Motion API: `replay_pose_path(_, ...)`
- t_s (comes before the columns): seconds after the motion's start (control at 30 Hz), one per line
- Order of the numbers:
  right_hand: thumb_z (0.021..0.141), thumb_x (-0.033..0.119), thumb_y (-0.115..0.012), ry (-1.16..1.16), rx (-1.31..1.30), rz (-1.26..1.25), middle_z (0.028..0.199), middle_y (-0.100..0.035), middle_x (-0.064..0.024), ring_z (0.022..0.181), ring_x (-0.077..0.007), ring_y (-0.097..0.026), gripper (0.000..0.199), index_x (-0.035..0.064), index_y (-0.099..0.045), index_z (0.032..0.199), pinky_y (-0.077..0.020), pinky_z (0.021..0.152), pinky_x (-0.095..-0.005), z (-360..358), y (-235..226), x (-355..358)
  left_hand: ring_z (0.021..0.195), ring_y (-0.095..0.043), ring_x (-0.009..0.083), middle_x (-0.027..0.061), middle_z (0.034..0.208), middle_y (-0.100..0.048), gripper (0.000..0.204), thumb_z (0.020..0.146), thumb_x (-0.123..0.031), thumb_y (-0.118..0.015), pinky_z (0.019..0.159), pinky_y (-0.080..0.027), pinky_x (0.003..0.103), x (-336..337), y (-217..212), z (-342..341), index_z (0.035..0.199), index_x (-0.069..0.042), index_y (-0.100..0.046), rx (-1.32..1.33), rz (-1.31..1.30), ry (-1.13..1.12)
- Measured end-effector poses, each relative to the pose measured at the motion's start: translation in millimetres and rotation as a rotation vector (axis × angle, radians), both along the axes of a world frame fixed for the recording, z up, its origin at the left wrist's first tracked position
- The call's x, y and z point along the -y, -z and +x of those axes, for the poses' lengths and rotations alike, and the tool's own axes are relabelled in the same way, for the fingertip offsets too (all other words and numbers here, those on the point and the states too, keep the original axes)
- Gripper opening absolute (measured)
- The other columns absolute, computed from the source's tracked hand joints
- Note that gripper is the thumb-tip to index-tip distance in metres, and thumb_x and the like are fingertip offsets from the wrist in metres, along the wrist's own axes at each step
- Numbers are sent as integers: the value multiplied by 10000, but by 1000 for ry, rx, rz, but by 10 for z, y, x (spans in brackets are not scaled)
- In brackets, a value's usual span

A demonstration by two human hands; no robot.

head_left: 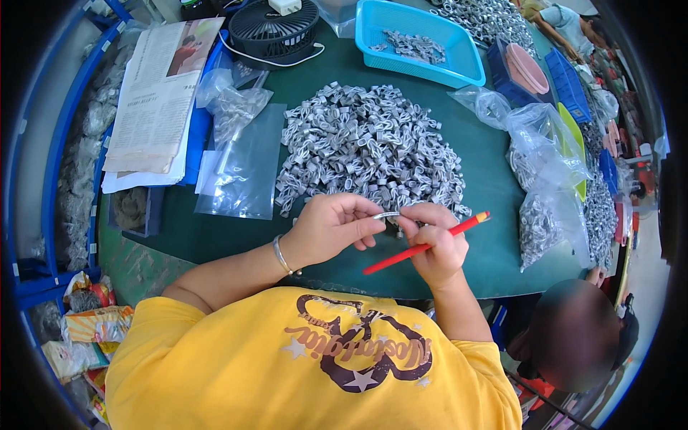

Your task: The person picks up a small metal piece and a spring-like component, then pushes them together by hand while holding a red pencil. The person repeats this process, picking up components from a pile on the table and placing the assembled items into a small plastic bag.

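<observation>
- The left hand (331, 231) pinches one end of a small silver metal ring piece (387, 215) between thumb and forefinger, near the counter's front edge.
- The right hand (436, 244) grips the piece's other end with its fingertips, while a red pencil (423, 247) lies tucked under its curled fingers.
- Holding the piece level and close, with both pinches firm, seems the best way to keep it from slipping.
- Just behind, a heap of grey metal pieces (369, 147) covers the middle of the green counter (487, 265).
- A blue basket (459, 54) sits toward the far edge.
</observation>
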State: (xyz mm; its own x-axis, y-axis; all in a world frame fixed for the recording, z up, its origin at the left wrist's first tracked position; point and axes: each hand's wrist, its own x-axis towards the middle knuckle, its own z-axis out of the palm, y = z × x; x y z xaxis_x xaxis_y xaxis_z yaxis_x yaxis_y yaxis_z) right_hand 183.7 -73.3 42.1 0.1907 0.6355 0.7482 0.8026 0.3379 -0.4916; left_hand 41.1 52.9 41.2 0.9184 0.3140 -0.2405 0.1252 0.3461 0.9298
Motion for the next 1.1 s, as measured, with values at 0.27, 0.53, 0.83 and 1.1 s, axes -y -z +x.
replay_pose_path(0.27, 808, -26, -584, -106, -959, -124, 895, -592, -175, 690, -144, -599, 187, 30, -406, 826, -506, 582, -238, -153, 81, 62, 731, -610, 125, 91, 833, -598, 217, 769, 75, -609, 658, -515, 221, 20, 48, -68, 980, 57, -563, 206, 215, -142)
replay_pose_path(0.53, 801, -56, -575, -335, -1279, -144, 918, -583, -164, 728, -156, -602, 201, 56, -408, 818, -513, 644, -249, -126, 151, 85, 750, -604, 117, 85, 871, -573, 208, 723, 92, -651, 659, -521, 215, 88, -41, -73, 902, 49, -555, 207, 246, -169)
replay_pose_path(0.83, 698, -126, -647, -172, -934, 33, 962, -546, -175, 896, -234, -595, 343, 42, -379, 832, -514, 731, -303, -187, 120, 64, 734, -605, 130, 86, 859, -596, 233, 741, 45, -648, 647, -516, 227, 59, 34, -108, 962, 21, -576, 286, 240, -193)
replay_pose_path(1.1, 730, -90, -598, -334, -353, -85, 804, -616, -151, 715, -264, -613, 172, 28, -479, 767, -487, 644, -332, -225, -3, -35, 889, -570, 189, 60, 957, -606, 169, 798, -81, -572, 783, -456, 321, -114, 96, -17, 964, -67, -602, 302, 784, 120)
